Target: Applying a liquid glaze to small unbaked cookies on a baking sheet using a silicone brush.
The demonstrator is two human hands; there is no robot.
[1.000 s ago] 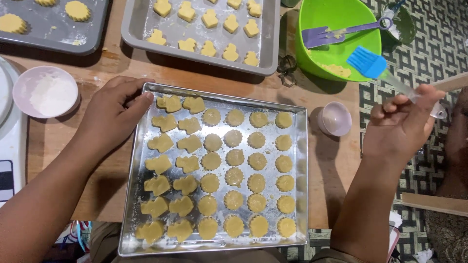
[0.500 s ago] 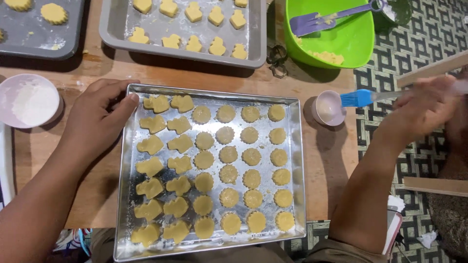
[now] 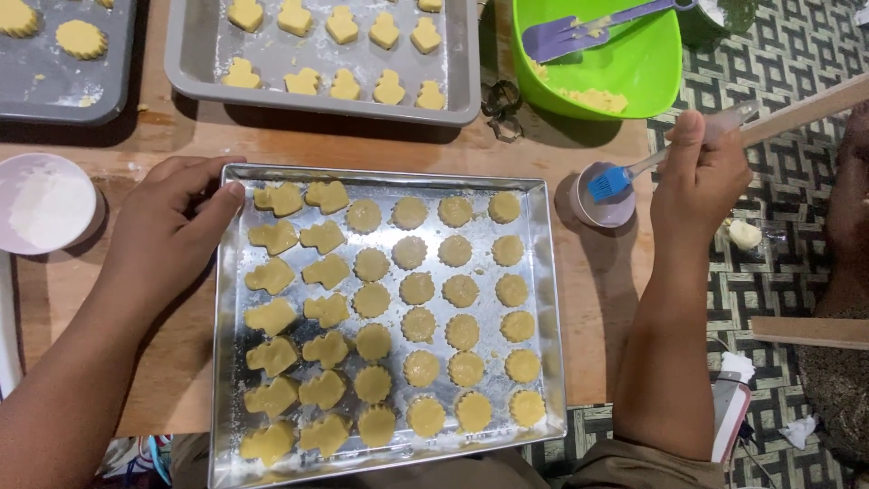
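Your left hand (image 3: 172,231) is resting flat at the top left corner of the shiny metal baking tray (image 3: 543,299), fingers spread along its rim and gripping nothing. Your right hand (image 3: 701,172) is closing around the clear handle of the blue-bristled pastry brush (image 3: 608,181), whose head is dipping into the small pale cup (image 3: 605,210) just beside the tray's right edge. The tray is sitting in the middle of the wooden table (image 3: 299,140), filled with rows of raw round cookies (image 3: 418,288) on the right and figure-shaped ones on the left. Behind it, a grey tray (image 3: 186,54) is holding more cut-outs, and a green bowl (image 3: 652,63) with a purple fork (image 3: 579,34) is standing to the right. A white bowl of flour (image 3: 41,201) is lying near your left wrist. The near tray edge is overhanging the table; bare wood is showing on both sides of it.
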